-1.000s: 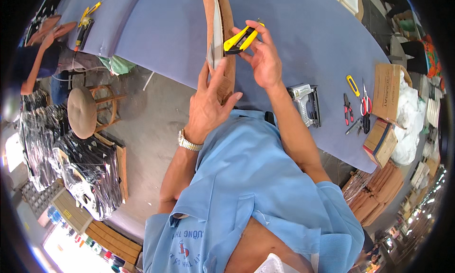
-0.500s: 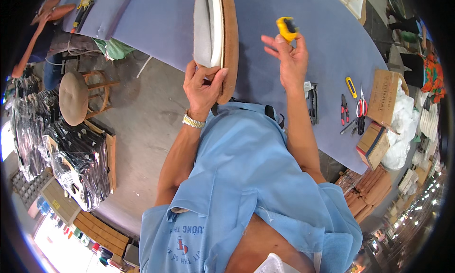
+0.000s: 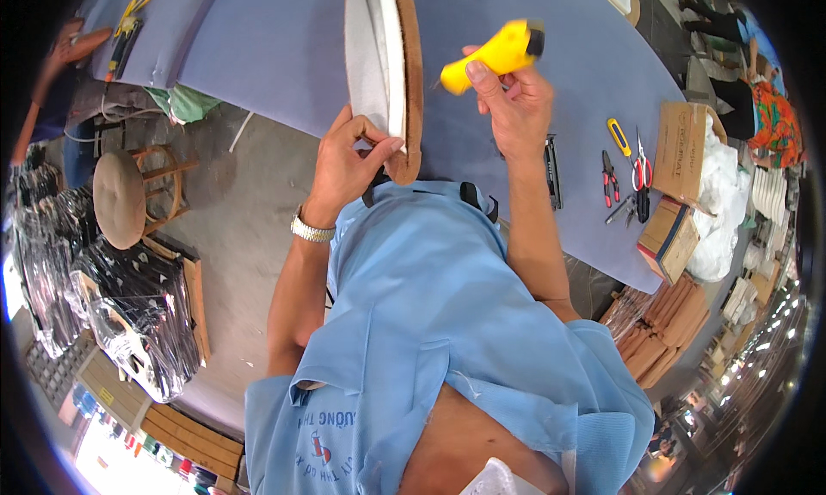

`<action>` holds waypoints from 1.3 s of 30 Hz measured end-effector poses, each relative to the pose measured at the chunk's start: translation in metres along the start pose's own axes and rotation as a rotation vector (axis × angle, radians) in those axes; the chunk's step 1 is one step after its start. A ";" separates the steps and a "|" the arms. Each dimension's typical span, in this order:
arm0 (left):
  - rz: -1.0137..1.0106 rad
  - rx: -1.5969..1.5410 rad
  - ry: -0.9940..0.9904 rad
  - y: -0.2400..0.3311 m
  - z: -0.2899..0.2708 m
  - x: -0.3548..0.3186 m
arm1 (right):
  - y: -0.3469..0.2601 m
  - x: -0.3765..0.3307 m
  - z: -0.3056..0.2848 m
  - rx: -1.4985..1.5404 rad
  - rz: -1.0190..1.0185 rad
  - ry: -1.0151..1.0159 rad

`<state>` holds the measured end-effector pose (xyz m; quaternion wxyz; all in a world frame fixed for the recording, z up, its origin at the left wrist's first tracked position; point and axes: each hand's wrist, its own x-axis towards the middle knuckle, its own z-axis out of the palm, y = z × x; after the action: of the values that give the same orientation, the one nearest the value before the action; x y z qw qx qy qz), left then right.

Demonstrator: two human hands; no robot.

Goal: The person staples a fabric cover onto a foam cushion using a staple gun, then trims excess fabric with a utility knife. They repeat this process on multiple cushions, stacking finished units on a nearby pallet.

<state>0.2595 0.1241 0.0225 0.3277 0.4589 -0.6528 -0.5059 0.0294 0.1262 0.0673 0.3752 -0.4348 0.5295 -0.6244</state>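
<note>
L hand (image 3: 348, 164) fingers pinch padded panel (image 3: 383, 65) at worktop (image 3: 258, 48) near edge; R hand (image 3: 516, 108) fingers wrapped round yellow tool (image 3: 490, 56).

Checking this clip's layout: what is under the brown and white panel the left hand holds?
The panel stands on edge over the blue table, left hand gripping its near end. The strip of table beneath it is hidden.

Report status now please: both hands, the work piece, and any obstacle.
Left hand grips flat brown-edged panel with white padding, standing on edge. Right hand holds yellow plastic tool, raised off purple table. No obstacle between them.
</note>
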 end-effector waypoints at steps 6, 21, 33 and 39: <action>0.099 0.317 -0.077 0.007 -0.013 -0.004 | 0.024 -0.001 0.007 0.339 0.052 0.022; -0.149 -0.035 -0.224 -0.024 -0.008 -0.008 | 0.037 -0.018 0.036 0.286 0.257 -0.008; -0.251 -0.208 -0.097 -0.011 0.007 -0.011 | 0.045 -0.024 0.046 0.085 0.228 0.009; -0.231 -0.217 -0.093 -0.015 0.008 -0.011 | 0.047 -0.025 0.046 0.029 0.222 0.004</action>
<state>0.2601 0.1367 0.0061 0.2842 0.4689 -0.5516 -0.6286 0.0812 0.1266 0.0205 0.4472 -0.3666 0.5659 -0.5877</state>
